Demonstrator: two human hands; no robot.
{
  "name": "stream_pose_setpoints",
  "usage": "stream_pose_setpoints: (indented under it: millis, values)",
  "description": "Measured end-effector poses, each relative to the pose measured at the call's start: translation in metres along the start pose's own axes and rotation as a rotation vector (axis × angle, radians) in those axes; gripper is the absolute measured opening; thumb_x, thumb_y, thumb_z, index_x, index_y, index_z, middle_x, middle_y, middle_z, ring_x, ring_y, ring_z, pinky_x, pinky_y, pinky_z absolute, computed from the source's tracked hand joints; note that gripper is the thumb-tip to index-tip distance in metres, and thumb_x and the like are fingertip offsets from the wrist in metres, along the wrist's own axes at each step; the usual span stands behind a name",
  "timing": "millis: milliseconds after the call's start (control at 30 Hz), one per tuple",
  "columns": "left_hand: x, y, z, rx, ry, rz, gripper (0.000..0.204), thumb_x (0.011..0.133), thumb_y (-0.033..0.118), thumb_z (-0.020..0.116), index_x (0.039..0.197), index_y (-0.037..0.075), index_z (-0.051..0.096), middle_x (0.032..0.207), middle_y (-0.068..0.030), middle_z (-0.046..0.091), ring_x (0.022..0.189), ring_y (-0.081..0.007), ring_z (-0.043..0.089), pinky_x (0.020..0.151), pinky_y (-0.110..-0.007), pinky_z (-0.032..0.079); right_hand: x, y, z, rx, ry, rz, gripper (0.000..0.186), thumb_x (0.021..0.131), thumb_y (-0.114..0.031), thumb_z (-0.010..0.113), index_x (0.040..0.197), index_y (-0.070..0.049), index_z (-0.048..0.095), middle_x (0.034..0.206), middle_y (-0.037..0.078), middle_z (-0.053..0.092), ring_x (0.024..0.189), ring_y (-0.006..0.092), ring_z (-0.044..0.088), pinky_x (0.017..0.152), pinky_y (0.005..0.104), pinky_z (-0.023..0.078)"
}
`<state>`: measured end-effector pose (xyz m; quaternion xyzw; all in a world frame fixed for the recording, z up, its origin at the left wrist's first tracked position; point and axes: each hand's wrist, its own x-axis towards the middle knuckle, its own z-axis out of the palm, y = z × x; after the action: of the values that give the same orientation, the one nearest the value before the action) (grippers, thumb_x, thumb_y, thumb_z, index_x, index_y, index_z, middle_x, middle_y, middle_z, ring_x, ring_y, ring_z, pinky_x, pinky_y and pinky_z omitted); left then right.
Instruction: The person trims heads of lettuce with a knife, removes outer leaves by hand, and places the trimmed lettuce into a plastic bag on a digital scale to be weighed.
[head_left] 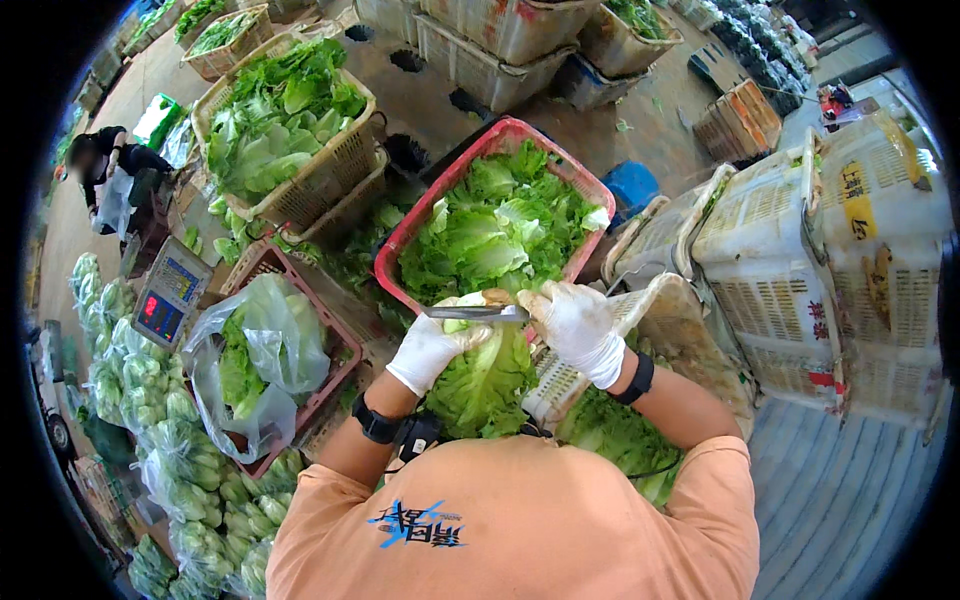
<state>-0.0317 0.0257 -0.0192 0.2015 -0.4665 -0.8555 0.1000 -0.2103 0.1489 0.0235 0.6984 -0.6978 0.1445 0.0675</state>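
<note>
A red crate (388, 268) of leaves (500, 225) stands just beyond the hands, with stacked crates (755, 250) right and a scale (172, 290) and bagged greens (150, 395) left. The left hand (437, 345) is closed around a lettuce (488, 378) near the chest; the right hand (582, 328) grips a knife (470, 313), blade pointing left.

Your gloves (427, 352) are white, the wristbands (376, 420) behind your fingers (560, 302) black. Between those fingers the blade (455, 313) is grey; just under them the lettuce (487, 378) is bright green — paler along its rib. Beyond them the crate (390, 270) is pinkish red, the tub (632, 188) blue — your shirt (560, 520) peach, printed blue and black.
</note>
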Motion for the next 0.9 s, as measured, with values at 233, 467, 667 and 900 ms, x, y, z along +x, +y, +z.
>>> stream_pose_setpoints:
  millis: [233, 467, 667, 900]
  values:
    - [-0.016, -0.011, -0.016, -0.137, 0.052, -0.088, 0.05, 0.074, 0.014, 0.076, 0.118, 0.002, 0.055, 0.107, -0.0026, 0.063, 0.095, -0.0106, 0.058, 0.086, -0.026, 0.047, -0.067, 0.087, 0.074, -0.07, -0.564, 0.58, 0.013, 0.081, -0.015, 0.055, 0.088, -0.009, 0.063, 0.075, 0.016, 0.064, 0.074, 0.0304, 0.065, 0.06, 0.0419, 0.051]
    - [0.001, -0.009, -0.022, -0.27, -0.136, -0.116, 0.073, 0.072, 0.04, 0.076, 0.127, 0.002, 0.047, 0.119, -0.0047, 0.057, 0.107, -0.014, 0.055, 0.094, -0.03, 0.043, 0.024, 0.012, 0.017, 1.078, -0.5, 0.458, 0.04, 0.084, -0.029, 0.068, 0.113, -0.002, 0.057, 0.085, 0.001, 0.061, 0.079, 0.0097, 0.055, 0.073, 0.0263, 0.046]
    - [0.004, -0.03, -0.035, -0.336, -0.169, -0.096, 0.077, 0.076, 0.051, 0.068, 0.131, 0.003, 0.044, 0.127, -0.0088, 0.053, 0.115, -0.0199, 0.051, 0.099, -0.035, 0.041, 0.051, 0.073, 0.054, 0.878, -0.473, 0.297, 0.028, 0.082, -0.031, 0.063, 0.099, -0.009, 0.064, 0.08, 0.009, 0.064, 0.075, 0.0195, 0.061, 0.068, 0.0331, 0.047]
    - [0.003, -0.044, -0.057, -0.66, 0.133, -0.354, 0.042, 0.094, 0.033, 0.046, 0.125, 0.006, 0.052, 0.118, -0.0094, 0.06, 0.105, -0.0221, 0.059, 0.092, -0.036, 0.046, 0.008, 0.023, 0.074, 0.874, -0.149, 0.778, 0.05, 0.08, -0.048, 0.064, 0.103, -0.004, 0.061, 0.084, 0.017, 0.063, 0.08, 0.029, 0.063, 0.07, 0.0388, 0.048]
